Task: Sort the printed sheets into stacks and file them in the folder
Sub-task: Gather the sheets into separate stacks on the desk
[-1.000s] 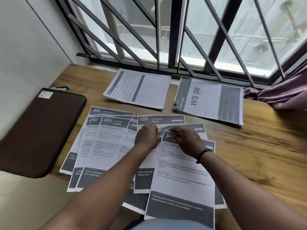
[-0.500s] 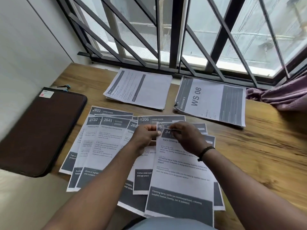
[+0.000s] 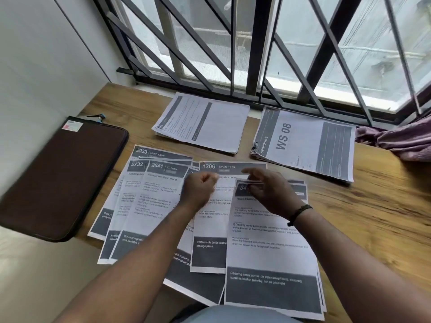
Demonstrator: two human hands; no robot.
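Several printed sheets lie fanned along the near edge of the wooden table. Among them are sheet 2641 and sheet 1206. A small pile topped by a cleaning-spray sheet lies at the right. My right hand pinches the top edges of that pile, lifted slightly. My left hand hovers over sheet 1206 with its fingers curled shut, and I see nothing in it. Two sorted stacks lie by the window: a text stack and a "WS 08" stack. The brown zip folder lies shut at the left.
A window with a dark metal grille runs along the table's far side. A white wall closes off the left. A purple cloth is bunched at the far right. Bare wood shows to the right of the sheets.
My left hand has let go of the pile's top edge and drawn left over sheet 1206. My right hand keeps its pinch on the pile, and more of sheet 1206 is now showing.
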